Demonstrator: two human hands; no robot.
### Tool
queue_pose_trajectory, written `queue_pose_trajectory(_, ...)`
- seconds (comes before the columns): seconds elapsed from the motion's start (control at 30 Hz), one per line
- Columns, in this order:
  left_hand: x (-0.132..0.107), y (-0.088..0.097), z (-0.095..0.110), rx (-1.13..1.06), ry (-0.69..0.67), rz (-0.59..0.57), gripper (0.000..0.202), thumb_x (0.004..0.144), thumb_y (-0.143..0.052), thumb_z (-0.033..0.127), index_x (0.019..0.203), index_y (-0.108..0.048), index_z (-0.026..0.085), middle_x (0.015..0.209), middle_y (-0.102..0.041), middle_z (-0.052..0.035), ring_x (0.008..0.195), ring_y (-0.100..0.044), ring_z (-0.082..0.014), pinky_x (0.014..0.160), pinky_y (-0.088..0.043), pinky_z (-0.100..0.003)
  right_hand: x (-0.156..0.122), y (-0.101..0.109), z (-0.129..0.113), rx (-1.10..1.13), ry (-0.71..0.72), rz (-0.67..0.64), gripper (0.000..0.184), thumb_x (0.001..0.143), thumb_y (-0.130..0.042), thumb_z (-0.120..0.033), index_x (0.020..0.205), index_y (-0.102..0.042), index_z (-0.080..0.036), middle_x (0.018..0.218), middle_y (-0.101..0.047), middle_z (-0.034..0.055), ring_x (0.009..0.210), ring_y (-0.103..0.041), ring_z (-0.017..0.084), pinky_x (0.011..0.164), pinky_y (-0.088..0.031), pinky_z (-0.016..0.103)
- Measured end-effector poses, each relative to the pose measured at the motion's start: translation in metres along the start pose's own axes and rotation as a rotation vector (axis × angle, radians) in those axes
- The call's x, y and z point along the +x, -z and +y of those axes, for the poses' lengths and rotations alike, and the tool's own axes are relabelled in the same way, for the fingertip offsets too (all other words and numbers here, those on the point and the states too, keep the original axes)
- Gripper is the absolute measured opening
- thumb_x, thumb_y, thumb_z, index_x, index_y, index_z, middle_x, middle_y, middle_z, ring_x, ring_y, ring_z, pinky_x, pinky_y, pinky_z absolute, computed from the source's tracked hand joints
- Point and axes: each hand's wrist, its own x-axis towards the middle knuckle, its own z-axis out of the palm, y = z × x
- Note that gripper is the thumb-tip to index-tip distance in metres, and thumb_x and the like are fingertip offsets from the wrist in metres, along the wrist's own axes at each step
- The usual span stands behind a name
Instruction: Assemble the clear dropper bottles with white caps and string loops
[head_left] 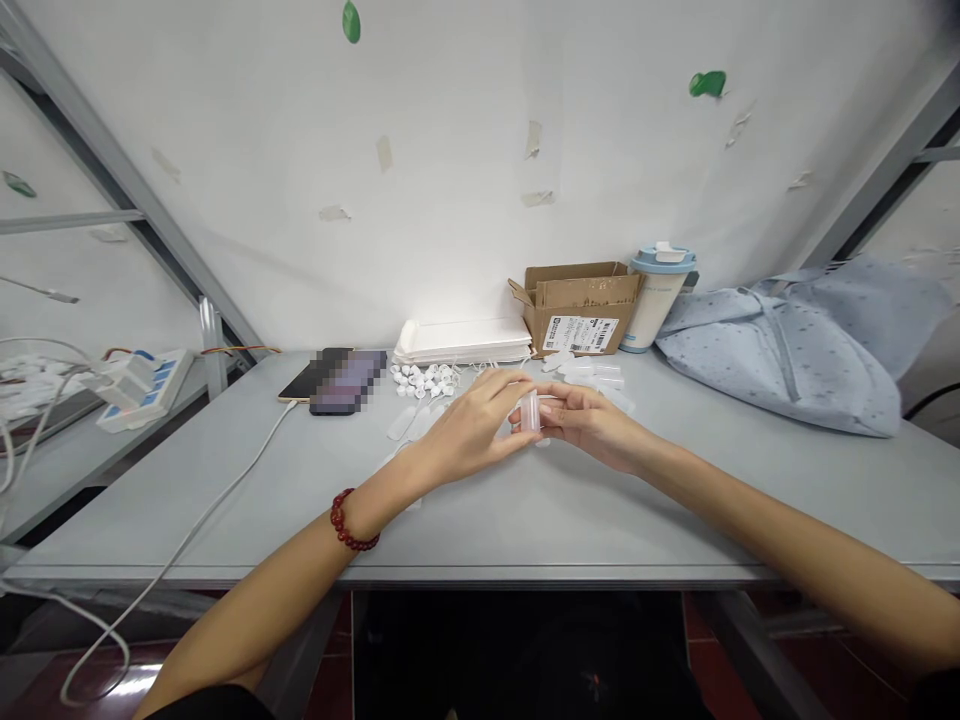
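Above the middle of the grey table, my left hand (480, 425) and my right hand (585, 425) meet at a small clear plastic tube (530, 412). The tube stands upright between my fingers. Fingers of both hands are closed about it, the left from its side and ends, the right pinching from the other side. Behind my left hand lies a pile of small white caps (421, 380). Flat translucent pieces (403, 424) lie to the left of that hand. More clear tubes (600, 374) lie behind my right hand.
At the back are a stack of white envelopes (465, 341), an open cardboard box (581, 310), a tumbler with a blue lid (658, 300) and a light blue cloth bag (780, 350). Two phones (349, 380), one with a charging cable (225, 490), lie on the left.
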Motion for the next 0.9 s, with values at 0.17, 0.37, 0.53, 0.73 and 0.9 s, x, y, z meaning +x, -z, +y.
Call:
queue_pose_trajectory(0.17, 0.000, 0.006, -0.001, -0.060, -0.011, -0.021, 0.039, 0.078, -0.066, 0.030, 0.114, -0.055, 0.020, 0.114, -0.059, -0.0093, 0.111, -0.050, -0.0249, 0.093, -0.044, -0.040, -0.002, -0.002, -0.003, -0.079, -0.018, -0.046, 0.032, 0.084, -0.059, -0.036, 0.109, -0.060, -0.016, 0.106, -0.066, 0.0104, 0.089, -0.063, 0.016, 0.084, -0.047, 0.034)
queue_pose_trajectory(0.37, -0.029, 0.034, 0.003, -0.061, 0.117, -0.178, 0.041, 0.078, -0.065, 0.030, 0.117, -0.054, 0.022, 0.117, -0.057, -0.0080, 0.113, -0.047, -0.0249, 0.095, -0.042, -0.040, -0.004, -0.010, -0.005, -0.221, -0.061, -0.070, 0.034, 0.083, -0.059, -0.038, 0.109, -0.060, -0.016, 0.102, -0.068, 0.0090, 0.093, -0.064, 0.018, 0.082, -0.047, 0.034)
queue_pose_trajectory(0.53, -0.067, 0.055, 0.002, -0.052, 0.274, -0.391, 0.041, 0.079, -0.063, 0.030, 0.118, -0.052, 0.023, 0.118, -0.054, -0.0073, 0.113, -0.046, -0.0236, 0.096, -0.041, -0.040, -0.002, -0.009, -0.004, -0.278, -0.076, -0.003, 0.031, 0.082, -0.060, -0.037, 0.102, -0.061, -0.014, 0.094, -0.069, 0.0092, 0.088, -0.065, 0.018, 0.077, -0.048, 0.034)
queue_pose_trajectory(0.73, -0.083, 0.061, -0.002, -0.030, 0.320, -0.481, 0.038, 0.077, -0.061, 0.026, 0.115, -0.054, 0.022, 0.117, -0.054, -0.0065, 0.112, -0.045, -0.0236, 0.097, -0.040, -0.039, 0.000, 0.001, -0.006, -0.261, -0.070, 0.086, 0.025, 0.080, -0.061, -0.034, 0.096, -0.062, -0.014, 0.087, -0.068, 0.0078, 0.080, -0.065, 0.017, 0.069, -0.048, 0.031)
queue_pose_trajectory(0.9, -0.083, 0.063, -0.002, -0.031, 0.312, -0.494, 0.036, 0.076, -0.062, 0.028, 0.112, -0.057, 0.022, 0.113, -0.056, -0.0062, 0.108, -0.047, -0.0240, 0.094, -0.042, -0.039, 0.000, 0.005, -0.011, -0.287, -0.050, 0.140, 0.024, 0.079, -0.061, -0.034, 0.092, -0.063, -0.014, 0.086, -0.067, 0.0077, 0.077, -0.064, 0.016, 0.066, -0.048, 0.031)
